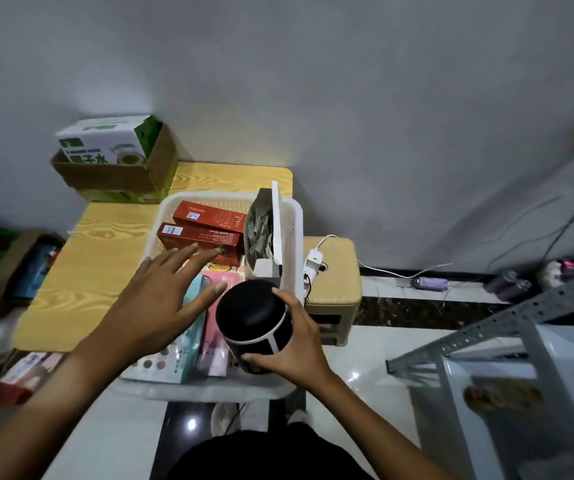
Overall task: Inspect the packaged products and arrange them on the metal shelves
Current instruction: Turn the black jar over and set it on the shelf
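Right hand (294, 344) grips a black can (256, 325), tilted, over the white basket (296, 216). Left hand (161, 299) hovers above the boxes (202, 233) inside, fingers spread, holding nothing.

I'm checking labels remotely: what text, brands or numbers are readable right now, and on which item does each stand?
"子水": large green characters on the white and green carton in the cardboard box; the character before them is cut off.
Green band above them on the carton: blurred, unreadable.
Two red boxes in the white basket: white labels and fine print, too small to read.
Teal box and pink box: print blurred.
Black canister in the right hand: no text visible.
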